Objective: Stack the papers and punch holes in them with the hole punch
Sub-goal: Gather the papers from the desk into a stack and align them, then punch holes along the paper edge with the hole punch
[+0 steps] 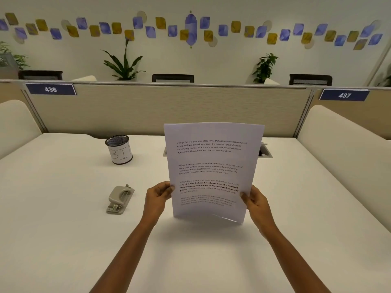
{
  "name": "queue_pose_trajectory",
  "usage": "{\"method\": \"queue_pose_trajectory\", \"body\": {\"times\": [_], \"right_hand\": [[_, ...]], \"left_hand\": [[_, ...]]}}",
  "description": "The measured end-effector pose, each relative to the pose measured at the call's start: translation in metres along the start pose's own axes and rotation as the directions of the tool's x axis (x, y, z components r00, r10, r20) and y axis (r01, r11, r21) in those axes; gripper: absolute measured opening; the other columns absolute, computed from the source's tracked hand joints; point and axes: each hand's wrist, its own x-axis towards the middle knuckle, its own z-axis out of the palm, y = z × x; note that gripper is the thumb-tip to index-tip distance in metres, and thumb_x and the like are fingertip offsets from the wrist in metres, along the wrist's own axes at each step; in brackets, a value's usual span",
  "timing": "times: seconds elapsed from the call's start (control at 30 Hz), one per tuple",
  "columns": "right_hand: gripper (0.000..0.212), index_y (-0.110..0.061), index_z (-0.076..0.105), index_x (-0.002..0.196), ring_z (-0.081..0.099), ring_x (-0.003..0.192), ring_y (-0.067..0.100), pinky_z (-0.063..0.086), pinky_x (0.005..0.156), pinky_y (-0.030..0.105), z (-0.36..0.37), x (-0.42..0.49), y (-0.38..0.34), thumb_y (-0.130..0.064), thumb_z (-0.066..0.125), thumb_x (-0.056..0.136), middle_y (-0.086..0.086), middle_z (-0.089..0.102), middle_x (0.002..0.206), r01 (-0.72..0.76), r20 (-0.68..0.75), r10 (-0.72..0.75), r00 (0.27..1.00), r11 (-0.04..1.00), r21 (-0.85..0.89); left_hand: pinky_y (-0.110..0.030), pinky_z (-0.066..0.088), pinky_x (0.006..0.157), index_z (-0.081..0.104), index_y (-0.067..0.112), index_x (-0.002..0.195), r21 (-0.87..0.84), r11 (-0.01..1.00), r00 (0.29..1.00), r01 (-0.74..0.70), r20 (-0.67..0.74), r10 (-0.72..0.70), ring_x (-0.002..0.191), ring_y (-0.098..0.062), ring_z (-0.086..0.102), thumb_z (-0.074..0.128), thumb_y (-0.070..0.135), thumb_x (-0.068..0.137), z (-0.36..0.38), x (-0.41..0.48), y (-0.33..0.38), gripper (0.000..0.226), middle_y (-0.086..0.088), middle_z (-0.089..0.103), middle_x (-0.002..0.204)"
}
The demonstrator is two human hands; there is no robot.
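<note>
I hold the papers [211,172] upright above the desk [63,240], my left hand [157,197] and right hand [255,203] pinching their side edges. The hole punch [120,200] lies left of the papers; they hide a desk opening behind.

Papers upright, hole punch lying flat

I hold the white printed papers [212,166] standing upright above the counter [63,229], slightly tilted, one lower corner curling. The beige hole punch [120,200] lies to their left, apart, untouched.
</note>
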Motion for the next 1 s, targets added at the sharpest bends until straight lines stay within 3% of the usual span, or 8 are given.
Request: {"method": "queue_pose_trajectory", "body": {"times": [0.13, 0.23, 0.33, 0.47, 0.6, 0.67, 0.9, 1.0], "right_hand": [[0.020, -0.022, 0.058, 0.101, 0.062, 0.090, 0.021, 0.052, 0.079, 0.034, 0.000, 0.000, 0.005, -0.007, 0.046, 0.093, 0.002, 0.065, 0.100, -0.019, -0.029, 0.019, 0.999, 1.000, 0.005], [0.024, -0.020, 0.062, 0.099, 0.065, 0.082, 0.014, 0.055, 0.073, 0.025, 0.001, 0.001, 0.008, -0.003, 0.047, 0.092, -0.001, 0.069, 0.092, -0.061, -0.044, 0.062, 0.997, 0.998, 0.033], [0.030, -0.026, 0.065, 0.087, 0.066, 0.071, 0.013, 0.056, 0.063, 0.019, 0.004, 0.001, 0.012, -0.001, 0.050, 0.090, -0.005, 0.071, 0.083, -0.141, -0.055, 0.144, 0.988, 0.989, 0.054], [0.024, -0.018, 0.067, 0.087, 0.066, 0.066, 0.021, 0.055, 0.066, 0.032, 0.006, -0.001, 0.024, 0.000, 0.052, 0.089, -0.003, 0.072, 0.076, -0.254, -0.074, 0.259, 0.963, 0.965, 0.068], [0.024, -0.012, 0.067, 0.084, 0.067, 0.051, 0.007, 0.056, 0.049, 0.019, 0.005, -0.005, 0.035, 0.003, 0.049, 0.089, -0.010, 0.073, 0.058, -0.355, -0.044, 0.360, 0.932, 0.929, 0.102], [0.024, -0.011, 0.067, 0.083, 0.067, 0.051, 0.008, 0.056, 0.048, 0.019, 0.005, -0.007, 0.038, 0.004, 0.049, 0.089, -0.008, 0.074, 0.059, -0.383, -0.030, 0.389, 0.921, 0.917, 0.109], [0.023, -0.010, 0.066, 0.085, 0.068, 0.052, 0.011, 0.056, 0.048, 0.019, 0.008, -0.012, 0.039, 0.003, 0.048, 0.089, 0.004, 0.072, 0.075, -0.442, -0.020, 0.445, 0.896, 0.894, 0.078], [0.018, -0.005, 0.064, 0.095, 0.066, 0.066, 0.022, 0.056, 0.059, 0.028, 0.010, -0.013, 0.036, 0.001, 0.048, 0.090, 0.009, 0.070, 0.084, -0.455, -0.014, 0.457, 0.889, 0.887, 0.077]], "left_hand": [[-0.008, 0.054, 0.062, 0.064, -0.002, 0.102, 0.000, 1.000, 0.999, 0.022, 0.025, -0.022, 0.065, 0.004, 0.068, 0.051, -0.004, 0.087, -0.003, 0.003, 0.002, 0.020, 0.002, 0.069, 0.083], [-0.015, 0.055, 0.069, 0.064, -0.002, 0.103, 0.085, 0.995, 0.997, 0.049, 0.051, -0.054, 0.075, -0.007, 0.069, 0.051, 0.000, 0.089, -0.010, 0.010, 0.005, 0.020, -0.004, 0.071, 0.084], [-0.033, 0.049, 0.087, 0.063, 0.000, 0.108, 0.341, 0.938, 0.998, 0.055, -0.028, -0.048, 0.100, -0.029, 0.064, 0.052, 0.005, 0.089, -0.026, 0.019, 0.004, 0.022, -0.017, 0.069, 0.105], [-0.039, 0.041, 0.097, 0.060, -0.001, 0.113, 0.706, 0.700, 0.972, 0.103, -0.220, 0.078, 0.113, -0.034, 0.057, 0.052, 0.006, 0.088, -0.059, 0.028, -0.004, 0.027, -0.021, 0.062, 0.121], [-0.046, 0.043, 0.092, 0.055, -0.004, 0.111, 0.830, 0.420, 0.924, 0.367, -0.377, -0.063, 0.114, -0.040, 0.049, 0.050, 0.020, 0.088, -0.095, 0.039, -0.010, 0.035, -0.026, 0.055, 0.119], [-0.045, 0.043, 0.093, 0.053, -0.006, 0.112, 0.810, 0.367, 0.888, 0.458, -0.430, -0.160, 0.114, -0.041, 0.048, 0.048, 0.029, 0.089, -0.112, 0.043, -0.016, 0.042, -0.027, 0.053, 0.119], [-0.042, 0.047, 0.081, 0.062, -0.014, 0.085, 0.606, 0.572, 0.833, 0.553, -0.423, -0.357, 0.087, -0.039, 0.058, 0.055, 0.019, 0.085, -0.137, 0.060, -0.024, 0.033, -0.029, 0.061, 0.089], [-0.041, 0.044, 0.081, 0.055, -0.001, 0.075, 0.476, 0.674, 0.824, 0.566, -0.363, -0.436, 0.085, -0.029, 0.049, 0.057, 0.011, 0.085, -0.135, 0.067, -0.021, 0.016, -0.020, 0.053, 0.085]]}}
